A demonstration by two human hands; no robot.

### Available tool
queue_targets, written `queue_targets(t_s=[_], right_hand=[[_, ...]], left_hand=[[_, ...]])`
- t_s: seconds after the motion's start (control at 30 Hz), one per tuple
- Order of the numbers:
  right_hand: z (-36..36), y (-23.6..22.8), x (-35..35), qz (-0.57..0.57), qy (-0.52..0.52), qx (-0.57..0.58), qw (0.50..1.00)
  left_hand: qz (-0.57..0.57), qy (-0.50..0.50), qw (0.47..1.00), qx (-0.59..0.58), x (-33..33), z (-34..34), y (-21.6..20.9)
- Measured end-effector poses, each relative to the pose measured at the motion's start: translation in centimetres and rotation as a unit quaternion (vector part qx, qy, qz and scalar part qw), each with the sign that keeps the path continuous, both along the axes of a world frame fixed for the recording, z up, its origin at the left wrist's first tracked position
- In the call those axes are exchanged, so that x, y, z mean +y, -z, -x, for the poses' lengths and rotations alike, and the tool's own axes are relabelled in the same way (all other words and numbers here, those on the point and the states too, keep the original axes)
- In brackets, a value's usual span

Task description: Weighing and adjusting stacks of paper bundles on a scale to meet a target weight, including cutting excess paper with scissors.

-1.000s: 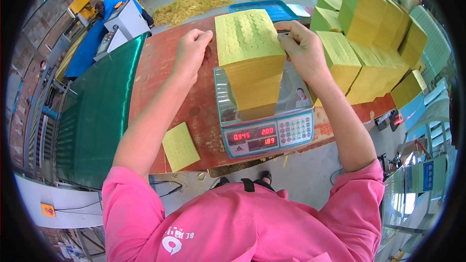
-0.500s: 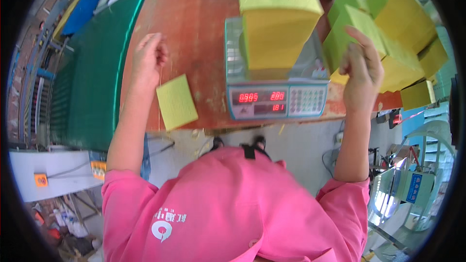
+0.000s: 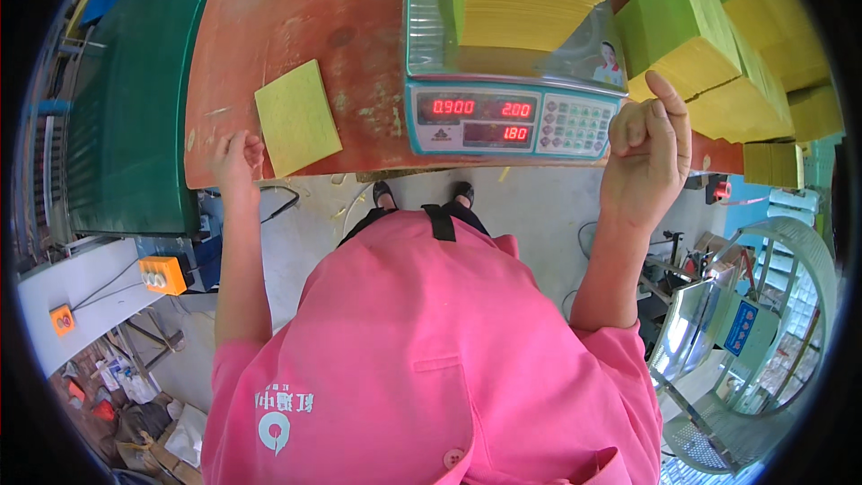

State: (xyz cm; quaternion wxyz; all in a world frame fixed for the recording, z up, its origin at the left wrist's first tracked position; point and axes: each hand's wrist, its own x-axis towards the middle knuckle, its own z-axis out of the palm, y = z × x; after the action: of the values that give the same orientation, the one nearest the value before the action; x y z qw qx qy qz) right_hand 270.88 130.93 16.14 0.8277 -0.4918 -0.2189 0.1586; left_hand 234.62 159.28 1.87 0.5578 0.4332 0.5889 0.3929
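Observation:
My left hand (image 3: 239, 160) is at the front edge of the table, its fingers loosely curled, slightly apart and empty. Just right of it lies a small square stack of yellow paper (image 3: 300, 119), which it does not visibly touch. My right hand (image 3: 654, 139) hovers by the scale's right front corner, one finger extended, the others half bent, holding nothing. A digital scale (image 3: 566, 126) with a lit red display and a keypad stands between the hands. On its pan rests a tall block of stacked yellow sheets (image 3: 530, 0), cut off by the upper edge of the view.
More yellow paper blocks (image 3: 687, 22) are piled right of the scale on the reddish table (image 3: 278, 18). A green-covered surface (image 3: 135, 117) borders the table's left side. An orange switch box (image 3: 162, 276) sits at lower left, and a large fan (image 3: 799, 305) stands at lower right.
My view has shifted, so the table sits higher in it. Both hands have drawn back towards me, the left to the table's front edge. The digits on the scale's display differ.

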Motion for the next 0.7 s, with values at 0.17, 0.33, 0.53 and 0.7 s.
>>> queue_targets(t_s=[0.17,0.33,0.53,0.7], right_hand=[[2.3,-0.9,1.8,-0.02,-0.059,-0.018,0.998],[7.5,0.7,5.1,0.169,-0.247,-0.131,0.945],[14.3,9.0,15.3,0.273,-0.331,-0.34,0.837],[17.0,17.0,20.3,0.254,-0.171,-0.616,0.726]], left_hand=[[-0.125,-0.007,0.988,0.086,-0.6,0.1,0.3],[-0.166,0.02,0.98,0.112,-2.0,0.9,2.5],[-0.098,0.018,0.992,0.075,-4.8,0.9,0.7],[0.056,0.031,0.998,0.019,-6.1,4.0,1.7]])
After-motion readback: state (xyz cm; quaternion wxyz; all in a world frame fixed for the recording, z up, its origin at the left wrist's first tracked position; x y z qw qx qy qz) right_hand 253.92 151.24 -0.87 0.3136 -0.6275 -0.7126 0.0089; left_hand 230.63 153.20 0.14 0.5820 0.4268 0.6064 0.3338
